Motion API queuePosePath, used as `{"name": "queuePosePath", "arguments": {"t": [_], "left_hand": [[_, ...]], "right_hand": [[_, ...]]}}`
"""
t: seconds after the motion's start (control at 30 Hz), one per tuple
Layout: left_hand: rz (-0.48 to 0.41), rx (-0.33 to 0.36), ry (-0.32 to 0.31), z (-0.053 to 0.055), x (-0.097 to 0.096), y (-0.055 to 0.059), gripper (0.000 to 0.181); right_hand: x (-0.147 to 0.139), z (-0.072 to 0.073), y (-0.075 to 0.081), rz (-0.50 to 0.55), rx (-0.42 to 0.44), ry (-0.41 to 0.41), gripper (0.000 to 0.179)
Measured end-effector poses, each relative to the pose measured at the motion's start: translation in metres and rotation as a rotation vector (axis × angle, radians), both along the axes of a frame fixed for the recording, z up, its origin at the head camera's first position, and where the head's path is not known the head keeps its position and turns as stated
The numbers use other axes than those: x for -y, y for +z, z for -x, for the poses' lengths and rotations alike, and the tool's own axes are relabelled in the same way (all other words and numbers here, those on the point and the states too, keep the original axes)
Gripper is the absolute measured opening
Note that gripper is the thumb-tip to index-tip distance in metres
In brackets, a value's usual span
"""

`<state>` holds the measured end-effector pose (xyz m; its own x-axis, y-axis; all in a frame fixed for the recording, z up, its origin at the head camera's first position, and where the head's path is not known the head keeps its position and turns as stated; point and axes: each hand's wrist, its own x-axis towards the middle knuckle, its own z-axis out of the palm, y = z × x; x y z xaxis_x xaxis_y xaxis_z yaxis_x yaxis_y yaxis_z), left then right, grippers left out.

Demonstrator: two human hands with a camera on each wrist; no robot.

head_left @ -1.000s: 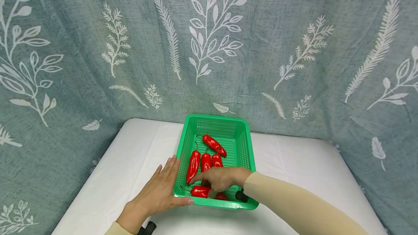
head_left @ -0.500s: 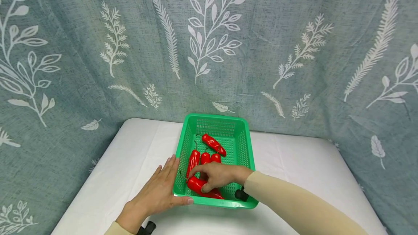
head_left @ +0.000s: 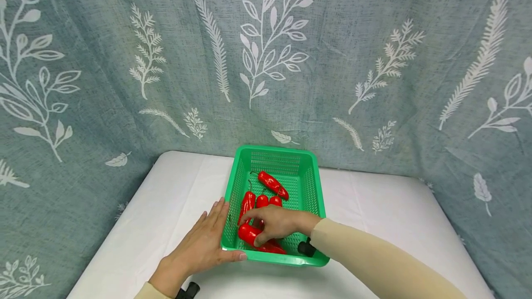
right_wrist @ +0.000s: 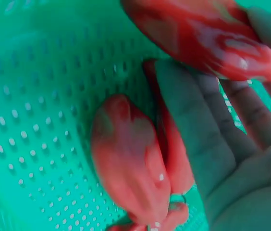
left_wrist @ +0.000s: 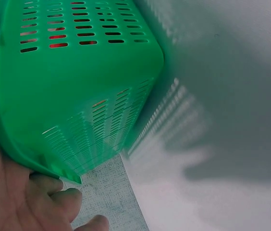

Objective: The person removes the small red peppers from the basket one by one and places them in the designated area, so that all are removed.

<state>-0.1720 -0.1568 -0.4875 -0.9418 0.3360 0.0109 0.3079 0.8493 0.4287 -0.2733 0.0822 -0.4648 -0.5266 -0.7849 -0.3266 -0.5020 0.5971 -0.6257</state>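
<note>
My right hand (head_left: 277,222) reaches into a green plastic basket (head_left: 287,259) and holds a red pepper (head_left: 250,235) near the front wall, thumb on the near side and fingers on the far side. In the right wrist view that pepper (right_wrist: 198,38) crosses the fingertips, with the thumb against it. My left hand (head_left: 199,241) lies along the basket's front left corner, fingers straight on the left rim and thumb over the front rim. The left wrist view shows the palm (left_wrist: 6,197) against the rim.
Also in the basket are a pepper (head_left: 272,183) slanting near the back, a long one (head_left: 248,201) by the left wall and two in the middle, partly behind the right hand. A white-covered table (head_left: 361,197) bears the basket; a patterned curtain (head_left: 307,105) hangs behind.
The front pepper, lying along the front wall a second ago, has been raised and tilted, its stem end moving back in my right hand. The left hand has stayed put.
</note>
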Motion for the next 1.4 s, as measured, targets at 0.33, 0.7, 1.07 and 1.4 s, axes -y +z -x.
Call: {"name": "queuePosePath", "arguments": {"t": [0.33,0.7,1.07,1.4], "left_hand": [[-0.006,-0.004,0.013,-0.002,-0.001,-0.001,0.135],[-0.016,-0.001,0.013,-0.002,-0.002,-0.001,0.138],[-0.035,-0.004,0.014,-0.001,-0.004,-0.001,0.138],[-0.024,-0.012,0.008,-0.004,-0.006,0.002,0.136]], "right_hand": [[-0.016,0.006,0.021,0.261,0.174,-0.236,0.06],[-0.032,0.006,0.037,0.407,0.169,-0.376,0.056],[-0.055,0.0,0.05,0.512,0.111,-0.51,0.06],[-0.076,0.0,0.059,0.536,-0.005,-0.615,0.064]]}}
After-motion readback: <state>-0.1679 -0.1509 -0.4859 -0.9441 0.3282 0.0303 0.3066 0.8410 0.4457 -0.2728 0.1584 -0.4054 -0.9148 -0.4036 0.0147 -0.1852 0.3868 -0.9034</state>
